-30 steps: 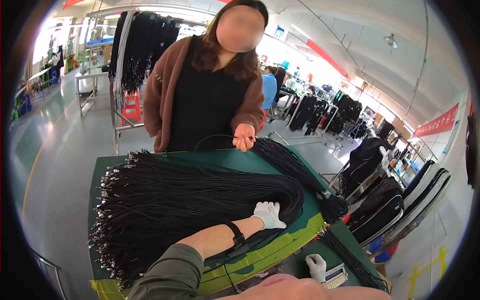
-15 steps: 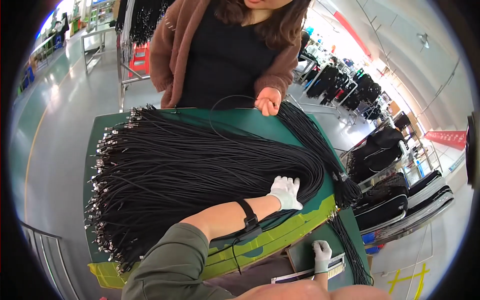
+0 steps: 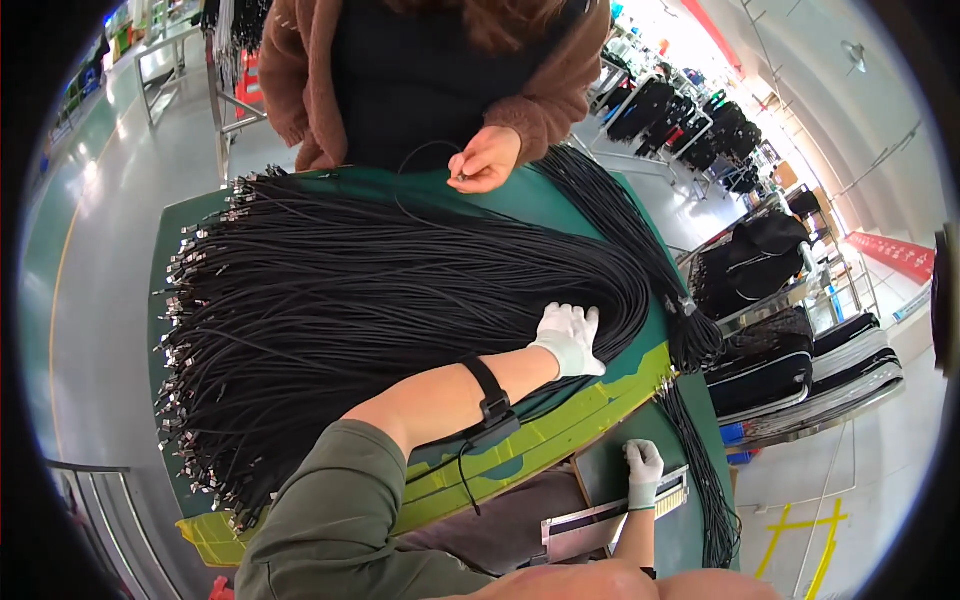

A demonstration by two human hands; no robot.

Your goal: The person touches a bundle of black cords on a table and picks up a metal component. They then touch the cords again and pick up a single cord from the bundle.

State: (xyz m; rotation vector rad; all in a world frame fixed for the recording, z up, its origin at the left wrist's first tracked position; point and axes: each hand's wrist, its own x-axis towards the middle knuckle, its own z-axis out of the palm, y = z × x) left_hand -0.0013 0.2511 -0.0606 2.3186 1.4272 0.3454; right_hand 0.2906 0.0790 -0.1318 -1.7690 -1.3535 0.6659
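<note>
A wide bundle of black cables (image 3: 400, 270) lies across the green table (image 3: 480, 192), folded into a loop at its right end. Metal connectors (image 3: 185, 330) cluster along the left end. My left hand (image 3: 568, 338), in a white glove, rests on the cables near that loop, fingers apart and slightly bent. Lower right, my right hand (image 3: 643, 472), also gloved, is curled above the green surface; whatever its fingers hold, if anything, is too small to see. Across the table a person's bare hand (image 3: 486, 160) pinches the end of a thin black cable (image 3: 400, 190).
Yellow-green tape (image 3: 520, 468) covers the table's near edge. Another cable bundle (image 3: 625, 230) runs down the right side, with a thinner one (image 3: 700, 480) below it. A metal-framed piece (image 3: 580, 533) lies beside my right wrist. Racks of cables (image 3: 760, 370) stand at right.
The view has shifted, so the table and cables appear higher and farther left. The other person's hand has moved down and left and turned, with the cable end now showing. My hands keep their places.
</note>
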